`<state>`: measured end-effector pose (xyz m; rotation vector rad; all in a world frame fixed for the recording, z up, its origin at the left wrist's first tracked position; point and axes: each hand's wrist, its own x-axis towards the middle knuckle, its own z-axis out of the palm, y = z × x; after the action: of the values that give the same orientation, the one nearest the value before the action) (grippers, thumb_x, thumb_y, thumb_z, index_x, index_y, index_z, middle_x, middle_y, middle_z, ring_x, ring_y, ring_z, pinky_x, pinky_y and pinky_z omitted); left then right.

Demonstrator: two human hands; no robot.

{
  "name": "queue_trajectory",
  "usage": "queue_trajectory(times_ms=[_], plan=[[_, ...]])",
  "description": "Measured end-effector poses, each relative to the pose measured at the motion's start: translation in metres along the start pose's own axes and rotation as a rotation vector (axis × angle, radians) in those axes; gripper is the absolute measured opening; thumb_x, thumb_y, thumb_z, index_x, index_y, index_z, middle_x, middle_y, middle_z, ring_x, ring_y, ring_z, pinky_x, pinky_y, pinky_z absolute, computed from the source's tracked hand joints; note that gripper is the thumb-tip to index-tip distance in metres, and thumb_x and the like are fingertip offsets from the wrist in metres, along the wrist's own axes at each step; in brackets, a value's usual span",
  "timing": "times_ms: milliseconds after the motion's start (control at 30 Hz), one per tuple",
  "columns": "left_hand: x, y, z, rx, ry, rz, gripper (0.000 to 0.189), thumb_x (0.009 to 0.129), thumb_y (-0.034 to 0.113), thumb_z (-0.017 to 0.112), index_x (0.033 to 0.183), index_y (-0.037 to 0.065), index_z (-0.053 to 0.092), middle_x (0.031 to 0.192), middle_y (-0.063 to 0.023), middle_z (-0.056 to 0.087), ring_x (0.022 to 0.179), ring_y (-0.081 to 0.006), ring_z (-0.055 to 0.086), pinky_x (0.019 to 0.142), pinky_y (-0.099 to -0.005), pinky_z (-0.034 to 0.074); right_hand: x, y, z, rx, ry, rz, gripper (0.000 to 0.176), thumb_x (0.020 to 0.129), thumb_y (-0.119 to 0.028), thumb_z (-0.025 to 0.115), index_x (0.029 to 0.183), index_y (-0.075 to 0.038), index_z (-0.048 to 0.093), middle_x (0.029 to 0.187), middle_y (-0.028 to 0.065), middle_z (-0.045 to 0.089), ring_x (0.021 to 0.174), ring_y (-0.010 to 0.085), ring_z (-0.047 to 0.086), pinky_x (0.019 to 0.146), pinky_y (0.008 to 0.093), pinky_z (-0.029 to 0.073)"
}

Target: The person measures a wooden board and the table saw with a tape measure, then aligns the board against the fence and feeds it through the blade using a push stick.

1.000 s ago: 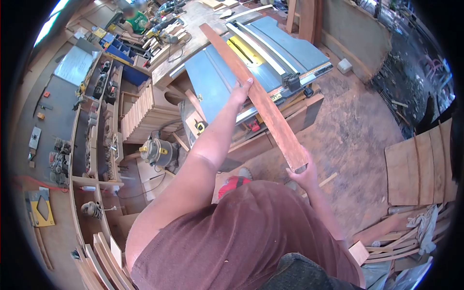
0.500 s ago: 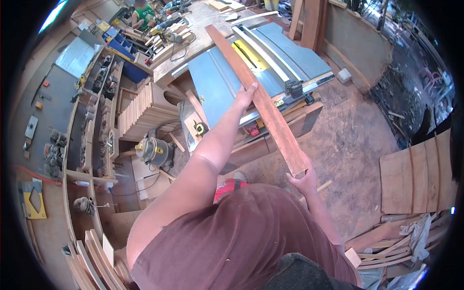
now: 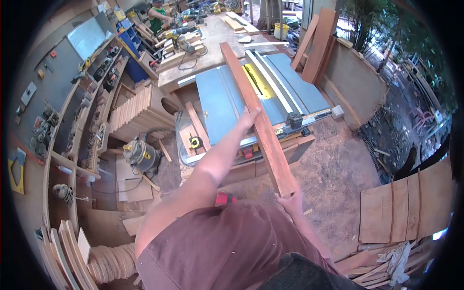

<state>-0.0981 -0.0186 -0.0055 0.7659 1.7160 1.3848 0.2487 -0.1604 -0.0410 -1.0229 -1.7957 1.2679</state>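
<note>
A long reddish-brown board [image 3: 263,126] reaches from near my body out over the blue-grey table saw [image 3: 215,99]. My left hand [image 3: 250,117] grips its left side about midway, near the saw's front edge. At the near end, my right hand [image 3: 291,199] is wrapped round the board's lower corner. The yellow insert [image 3: 256,79] with its blade slot lies just right of the board, and a pale fence [image 3: 278,82] runs beyond it. Whether the board touches the saw top is hard to tell.
Behind the saw is a workbench [image 3: 212,34] with power tools, where a person in green [image 3: 157,19] works. A shop vacuum [image 3: 140,155] and stacked wood pieces [image 3: 133,116] are on the left. Wooden panels [image 3: 406,205] lean at the right.
The view has tilted up and shows more of the background. Both hands still hold the board, which now appears lower in view and slightly steeper.
</note>
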Motion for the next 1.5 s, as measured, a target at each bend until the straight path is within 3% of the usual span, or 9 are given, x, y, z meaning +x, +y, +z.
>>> queue_trajectory(times_ms=[333,567,833,933,1067,1267,1367,1433,1500], plan=[[0.044,0.020,-0.053,0.383,0.234,0.171,0.100,0.084,0.038,0.070,0.153,0.002,0.006,0.144,-0.0296,0.040,0.129,-0.0374,0.047,0.107,-0.0411,0.040,0.099,-0.029,0.096,-0.061,-0.132,-0.128,0.098,0.062,-0.023,0.088,0.144,-0.003,0.038,0.133,0.0201,0.056,0.122,0.0297,0.056,0.101,0.0370,0.046],[0.107,0.021,-0.145,0.671,0.296,0.172,0.116,0.075,0.038,0.075,0.154,0.004,-0.002,0.151,-0.0325,0.024,0.136,-0.0420,0.038,0.109,-0.0424,0.037,0.197,-0.067,0.175,-0.369,-0.518,-0.143,0.097,0.067,-0.032,0.086,0.147,-0.006,0.035,0.106,0.0256,0.065,0.102,0.0406,0.063,0.084,0.0437,0.051],[0.168,0.049,-0.239,0.730,0.197,0.162,0.108,0.077,0.038,0.069,0.155,0.007,0.001,0.143,-0.0280,0.043,0.130,-0.0383,0.047,0.107,-0.0420,0.040,0.257,-0.075,0.261,-0.261,-0.635,-0.334,0.074,0.081,-0.026,0.076,0.144,-0.008,0.040,0.108,0.0201,0.068,0.104,0.0362,0.065,0.085,0.0413,0.052],[0.192,0.049,-0.250,0.771,0.171,0.172,0.107,0.078,0.039,0.069,0.155,0.007,0.001,0.139,-0.0286,0.047,0.127,-0.0392,0.050,0.106,-0.0422,0.041,0.245,-0.076,0.226,-0.132,-0.668,-0.294,0.062,0.085,-0.021,0.074,0.139,-0.008,0.047,0.108,0.0146,0.070,0.105,0.0276,0.067,0.084,0.0378,0.053],[0.235,0.037,-0.255,0.788,0.227,0.264,0.107,0.078,0.041,0.069,0.154,0.007,0.002,0.138,-0.0320,0.046,0.127,-0.0410,0.049,0.107,-0.0425,0.040,0.214,-0.051,0.144,-0.113,-0.565,0.189,0.039,0.086,-0.018,0.072,0.123,-0.008,0.063,0.099,0.0082,0.072,0.092,0.0140,0.067,0.080,0.0287,0.053],[0.246,0.033,-0.240,0.845,0.197,0.338,0.096,0.081,0.042,0.068,0.152,0.001,0.017,0.140,-0.0319,0.044,0.130,-0.0418,0.046,0.109,-0.0428,0.038,0.182,0.096,0.008,0.104,0.007,0.573,0.032,0.096,-0.028,0.059,0.115,-0.003,0.062,0.086,0.0052,0.068,0.077,0.0141,0.065,0.071,0.0274,0.052],[0.235,0.041,-0.214,1.138,0.303,0.196,0.093,0.083,0.040,0.067,0.152,0.000,0.019,0.141,-0.0302,0.044,0.132,-0.0411,0.044,0.111,-0.0444,0.035,0.211,0.150,-0.050,0.224,0.197,0.663,0.032,0.098,-0.029,0.054,0.115,-0.003,0.060,0.092,0.0071,0.068,0.082,0.0168,0.064,0.069,0.0288,0.052],[0.182,0.075,-0.161,1.687,0.234,0.447,0.082,0.090,0.035,0.063,0.151,0.000,0.022,0.150,-0.0320,0.029,0.141,-0.0395,0.031,0.115,-0.0423,0.027,0.253,0.170,-0.086,0.347,0.408,0.671,0.035,0.099,-0.029,0.050,0.120,-0.002,0.057,0.101,0.0090,0.066,0.089,0.0192,0.063,0.074,0.0314,0.053],[0.151,0.061,-0.102,0.970,-0.042,0.641,0.077,0.093,0.037,0.061,0.150,0.000,0.025,0.151,-0.0292,0.030,0.142,-0.0361,0.029,0.117,-0.0414,0.024,0.308,0.209,-0.119,0.403,0.430,0.676,0.037,0.099,-0.030,0.050,0.122,-0.002,0.055,0.106,0.0103,0.065,0.092,0.0199,0.062,0.077,0.0341,0.053]])
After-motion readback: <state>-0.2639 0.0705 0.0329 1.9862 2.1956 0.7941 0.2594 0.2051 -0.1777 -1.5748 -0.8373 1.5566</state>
